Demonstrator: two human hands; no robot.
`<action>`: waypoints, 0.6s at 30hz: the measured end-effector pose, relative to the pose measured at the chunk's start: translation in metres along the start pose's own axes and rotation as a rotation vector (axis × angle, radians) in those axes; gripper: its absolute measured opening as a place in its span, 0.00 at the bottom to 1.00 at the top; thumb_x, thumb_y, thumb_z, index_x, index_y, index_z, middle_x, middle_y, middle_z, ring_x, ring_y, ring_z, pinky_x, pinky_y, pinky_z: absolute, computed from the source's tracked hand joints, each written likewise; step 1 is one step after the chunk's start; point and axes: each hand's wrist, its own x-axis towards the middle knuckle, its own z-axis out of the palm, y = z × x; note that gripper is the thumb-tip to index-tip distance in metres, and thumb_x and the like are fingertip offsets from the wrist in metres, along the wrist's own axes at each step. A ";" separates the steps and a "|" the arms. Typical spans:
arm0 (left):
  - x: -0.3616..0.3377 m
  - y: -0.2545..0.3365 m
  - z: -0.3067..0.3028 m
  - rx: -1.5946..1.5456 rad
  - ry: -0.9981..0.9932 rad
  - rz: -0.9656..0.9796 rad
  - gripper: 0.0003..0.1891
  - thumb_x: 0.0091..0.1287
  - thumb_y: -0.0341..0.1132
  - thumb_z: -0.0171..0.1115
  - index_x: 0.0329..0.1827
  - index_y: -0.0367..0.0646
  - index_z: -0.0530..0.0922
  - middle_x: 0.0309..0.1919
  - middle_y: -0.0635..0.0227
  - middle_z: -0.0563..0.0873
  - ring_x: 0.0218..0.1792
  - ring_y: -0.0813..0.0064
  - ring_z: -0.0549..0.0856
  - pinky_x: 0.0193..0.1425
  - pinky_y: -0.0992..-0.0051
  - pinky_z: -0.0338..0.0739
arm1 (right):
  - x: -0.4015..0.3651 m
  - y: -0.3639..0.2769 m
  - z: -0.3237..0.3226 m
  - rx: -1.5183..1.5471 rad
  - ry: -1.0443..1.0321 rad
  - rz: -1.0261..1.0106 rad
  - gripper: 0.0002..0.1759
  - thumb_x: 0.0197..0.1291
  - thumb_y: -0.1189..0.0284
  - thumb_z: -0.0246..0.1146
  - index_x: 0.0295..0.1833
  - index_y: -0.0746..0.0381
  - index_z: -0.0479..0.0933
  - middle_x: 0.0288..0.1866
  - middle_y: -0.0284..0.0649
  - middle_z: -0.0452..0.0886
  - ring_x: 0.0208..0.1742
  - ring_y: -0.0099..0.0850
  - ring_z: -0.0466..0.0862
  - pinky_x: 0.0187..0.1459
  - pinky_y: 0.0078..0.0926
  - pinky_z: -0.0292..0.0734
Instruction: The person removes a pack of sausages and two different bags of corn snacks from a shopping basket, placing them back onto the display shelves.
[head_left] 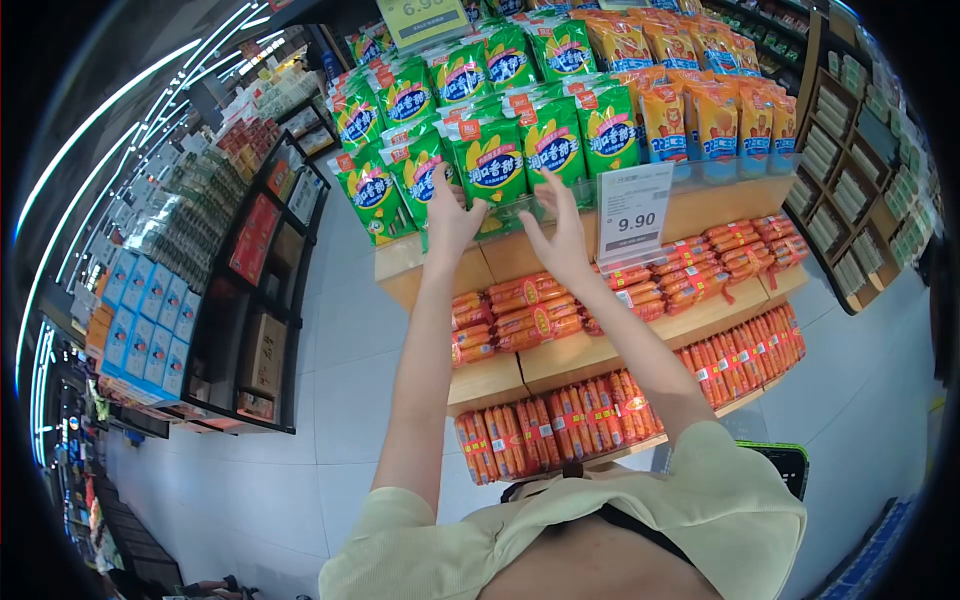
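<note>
Both arms reach up to the top shelf of a wooden display. My left hand [455,213] is at the front row of green bags, against a green bag [415,172], thumb apart from the fingers. To its right, my right hand [560,230] is raised before another green bag [553,142], its fingers spread and nothing held. Between the hands stands a green bag [488,160]. A price card [634,215] reading 9.90 stands right of my right hand at the shelf's front edge.
Orange bags [664,122] stand at the top right. Lower shelves hold red-wrapped sausage packs [535,310] and upright sausage packs [590,415]. A black shelf unit [262,240] is at the left, wooden racks [850,190] at the right. A phone [785,465] shows near my waist.
</note>
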 end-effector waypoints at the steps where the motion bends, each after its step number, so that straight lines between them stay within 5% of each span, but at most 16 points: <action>1: -0.001 -0.002 0.001 0.000 -0.001 0.002 0.34 0.50 0.28 0.66 0.61 0.32 0.62 0.34 0.54 0.82 0.35 0.61 0.85 0.40 0.69 0.80 | -0.019 -0.016 -0.012 0.046 -0.044 0.076 0.32 0.58 0.78 0.62 0.68 0.62 0.59 0.51 0.49 0.72 0.53 0.37 0.76 0.56 0.32 0.71; 3: -0.006 -0.009 0.005 -0.062 0.139 0.216 0.37 0.51 0.25 0.65 0.66 0.35 0.59 0.43 0.53 0.79 0.42 0.64 0.83 0.46 0.72 0.79 | -0.067 -0.037 -0.040 0.189 -0.174 0.278 0.27 0.61 0.78 0.60 0.65 0.62 0.61 0.48 0.45 0.76 0.49 0.31 0.79 0.52 0.27 0.74; 5: -0.018 -0.002 0.003 -0.130 0.103 0.148 0.34 0.54 0.24 0.63 0.65 0.36 0.61 0.47 0.53 0.76 0.49 0.63 0.79 0.53 0.70 0.76 | -0.121 -0.044 -0.073 0.364 -0.317 0.514 0.21 0.64 0.78 0.57 0.62 0.63 0.64 0.46 0.40 0.78 0.46 0.26 0.80 0.49 0.24 0.75; 8: -0.044 0.009 0.002 0.120 0.253 0.298 0.25 0.58 0.23 0.58 0.61 0.37 0.67 0.50 0.54 0.75 0.56 0.59 0.73 0.59 0.65 0.69 | -0.197 -0.052 -0.124 0.432 -0.438 0.788 0.13 0.65 0.78 0.57 0.54 0.66 0.70 0.40 0.37 0.80 0.42 0.23 0.81 0.46 0.22 0.77; 12: -0.121 0.037 0.006 0.099 0.358 0.302 0.17 0.57 0.20 0.58 0.51 0.38 0.73 0.45 0.58 0.78 0.47 0.61 0.77 0.54 0.68 0.71 | -0.246 -0.079 -0.177 0.433 -0.288 0.986 0.07 0.65 0.76 0.57 0.47 0.66 0.74 0.35 0.36 0.80 0.38 0.23 0.82 0.42 0.21 0.79; 15: -0.217 0.047 0.028 -0.091 0.224 -0.036 0.08 0.58 0.19 0.58 0.39 0.37 0.77 0.37 0.62 0.80 0.36 0.70 0.79 0.45 0.73 0.73 | -0.275 -0.080 -0.194 0.428 -0.082 1.060 0.06 0.65 0.75 0.58 0.46 0.66 0.74 0.34 0.36 0.80 0.36 0.23 0.82 0.40 0.22 0.79; 16: -0.246 0.053 0.033 -0.008 0.175 0.050 0.06 0.58 0.19 0.57 0.37 0.37 0.77 0.34 0.62 0.81 0.36 0.72 0.79 0.42 0.75 0.74 | -0.280 -0.080 -0.196 0.422 -0.044 1.090 0.06 0.65 0.75 0.58 0.45 0.66 0.74 0.34 0.36 0.80 0.34 0.23 0.82 0.39 0.22 0.79; 18: -0.312 0.068 0.046 -0.196 0.056 -0.188 0.04 0.59 0.20 0.58 0.34 0.37 0.79 0.35 0.63 0.82 0.36 0.73 0.81 0.39 0.76 0.75 | -0.280 -0.082 -0.194 0.446 -0.072 1.081 0.06 0.65 0.75 0.57 0.45 0.66 0.73 0.34 0.36 0.80 0.34 0.23 0.82 0.39 0.22 0.79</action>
